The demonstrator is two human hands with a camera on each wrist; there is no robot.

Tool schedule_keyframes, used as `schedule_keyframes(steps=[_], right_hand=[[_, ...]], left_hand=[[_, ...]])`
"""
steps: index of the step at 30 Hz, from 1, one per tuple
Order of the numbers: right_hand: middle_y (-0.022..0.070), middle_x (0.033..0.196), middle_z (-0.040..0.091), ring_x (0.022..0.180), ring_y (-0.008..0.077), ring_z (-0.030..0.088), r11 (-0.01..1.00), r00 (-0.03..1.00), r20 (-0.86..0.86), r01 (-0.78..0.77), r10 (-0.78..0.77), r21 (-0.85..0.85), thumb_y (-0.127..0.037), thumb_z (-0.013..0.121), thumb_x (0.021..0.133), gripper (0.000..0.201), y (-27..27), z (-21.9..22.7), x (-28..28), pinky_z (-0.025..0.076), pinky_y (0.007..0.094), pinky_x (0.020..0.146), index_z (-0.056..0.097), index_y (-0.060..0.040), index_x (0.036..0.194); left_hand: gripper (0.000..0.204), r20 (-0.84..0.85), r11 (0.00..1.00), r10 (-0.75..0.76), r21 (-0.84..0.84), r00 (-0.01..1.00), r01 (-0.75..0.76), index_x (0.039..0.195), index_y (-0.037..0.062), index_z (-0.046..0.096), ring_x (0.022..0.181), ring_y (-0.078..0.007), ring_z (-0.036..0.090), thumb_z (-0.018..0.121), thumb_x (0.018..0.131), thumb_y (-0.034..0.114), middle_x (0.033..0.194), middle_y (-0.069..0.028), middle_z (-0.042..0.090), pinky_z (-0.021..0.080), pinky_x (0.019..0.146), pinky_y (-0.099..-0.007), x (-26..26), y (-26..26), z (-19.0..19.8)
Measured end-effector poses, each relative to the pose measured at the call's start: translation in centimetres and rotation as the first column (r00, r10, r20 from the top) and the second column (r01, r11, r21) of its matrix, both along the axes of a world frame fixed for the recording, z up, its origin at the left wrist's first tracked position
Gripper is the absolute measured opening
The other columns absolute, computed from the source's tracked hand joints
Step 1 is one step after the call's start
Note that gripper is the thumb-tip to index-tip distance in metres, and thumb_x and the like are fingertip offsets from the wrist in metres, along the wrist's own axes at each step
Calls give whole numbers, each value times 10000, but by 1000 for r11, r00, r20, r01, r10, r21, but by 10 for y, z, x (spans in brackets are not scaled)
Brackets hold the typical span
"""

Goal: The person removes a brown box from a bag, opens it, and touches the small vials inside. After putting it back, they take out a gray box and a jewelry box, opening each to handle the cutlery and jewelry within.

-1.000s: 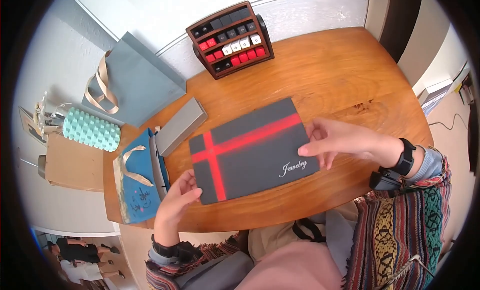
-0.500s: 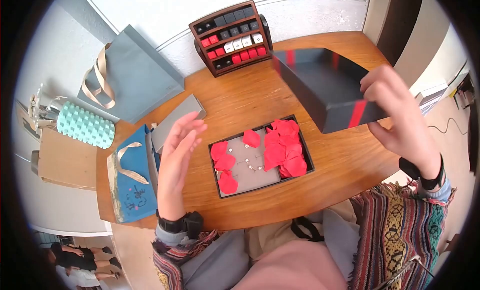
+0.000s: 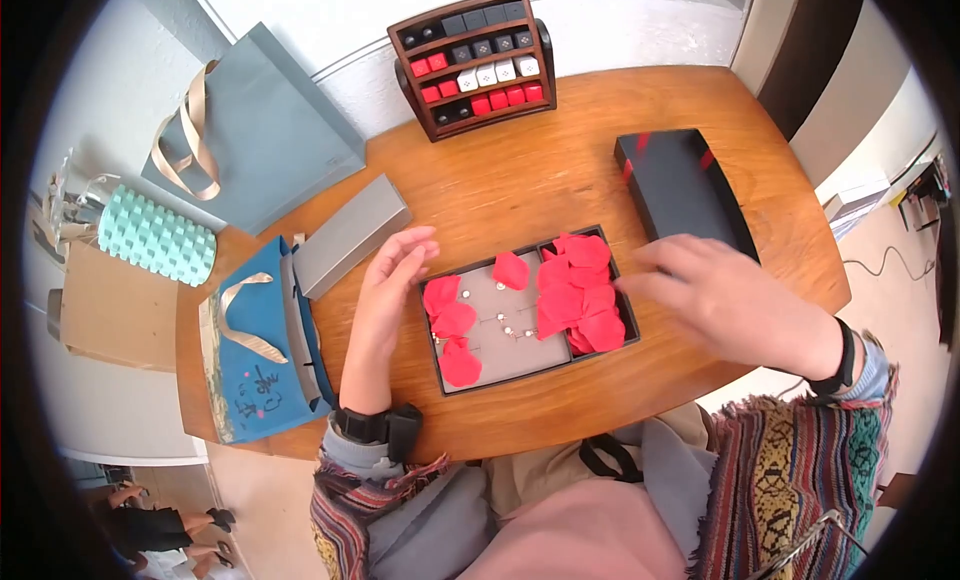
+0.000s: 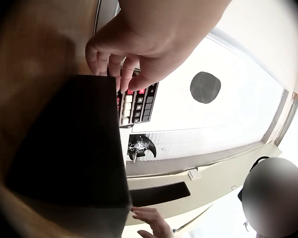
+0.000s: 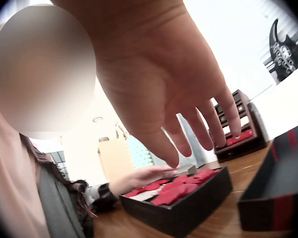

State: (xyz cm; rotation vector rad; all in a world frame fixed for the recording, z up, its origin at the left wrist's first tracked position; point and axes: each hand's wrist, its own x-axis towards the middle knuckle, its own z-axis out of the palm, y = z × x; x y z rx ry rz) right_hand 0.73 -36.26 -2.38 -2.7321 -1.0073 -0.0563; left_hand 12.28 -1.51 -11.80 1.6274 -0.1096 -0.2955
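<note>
A black jewelry box (image 3: 508, 377) lies uncovered on the wooden table, its grey pad (image 3: 520, 357) carrying small pieces of jewelry. Red petals (image 3: 585, 295) fill its right compartment, and several more lie around the pad. At the box's left edge is my left hand (image 3: 385, 300), fingers relaxed and holding nothing. My right hand (image 3: 715, 300), blurred, hovers by the box's right side; in the right wrist view its fingers (image 5: 203, 131) stretch loosely above the petals. Upside down to the right lies the black lid (image 3: 690, 190) with red stripes, partly hidden by that hand.
A wooden rack (image 3: 480, 65) of dice-like cubes stands at the back. On the left are a grey-blue gift bag (image 3: 265, 140), a narrow grey box (image 3: 355, 235), a blue paper bag (image 3: 265, 360) and a turquoise textured cylinder (image 3: 158, 235). People (image 3: 165, 530) are at lower left.
The lid has come off the box, swung right in my right hand, and now lies on the table, let go. My right hand has come back toward the box.
</note>
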Motion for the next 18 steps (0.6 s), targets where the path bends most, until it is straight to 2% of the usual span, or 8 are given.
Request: schedule_keyframes(steps=[3, 6, 9, 15, 18], right_hand=[[113, 1030, 556, 1023, 287, 570, 963, 976, 104, -207, 191, 175, -76, 626, 802, 326, 39, -7, 17, 487, 401, 860, 585, -29, 1122], [126, 1037, 577, 1015, 287, 576, 949, 957, 78, -287, 278, 134, -104, 640, 812, 331, 76, -17, 35, 501, 404, 854, 580, -23, 1128], [147, 1072, 588, 1021, 283, 573, 928, 936, 38, -353, 351, 121, -174, 671, 825, 358, 104, -25, 56, 519, 387, 819, 577, -2, 1125], [167, 1087, 587, 1019, 284, 584, 966, 966, -58, -246, 250, 74, -346, 765, 770, 552, 146, -38, 70, 536, 364, 776, 567, 48, 1102], [170, 1108, 548, 1006, 313, 574, 987, 985, -100, -151, 144, -62, -314, 793, 743, 608, 156, -39, 69, 535, 403, 785, 504, 52, 1133]], left_hand=[[286, 17, 1000, -3, 8, 1000, 3, 1249, 70, 589, 1065, -119, 570, 534, 999, 197, 1080, -10, 618, 426, 913, -266, -1, 1, -9], [275, 57, 1000, -2, 8, 998, 1, 1233, 69, 597, 1010, -117, 571, 532, 1001, 201, 1044, -13, 611, 432, 898, -262, 0, 2, -14], [261, 37, 1000, 4, 2, 999, -4, 1206, 65, 618, 1022, -117, 569, 534, 995, 193, 1047, -23, 621, 434, 909, -269, 1, 3, -15], [262, 11, 1000, 7, -26, 1000, -7, 1204, 51, 616, 1023, -126, 569, 529, 989, 175, 1056, -39, 616, 440, 933, -286, -4, -1, -8], [261, 15, 999, -7, -36, 1000, 7, 1202, 49, 616, 1026, -128, 570, 526, 984, 159, 1060, -42, 615, 444, 941, -287, -2, 0, -10]])
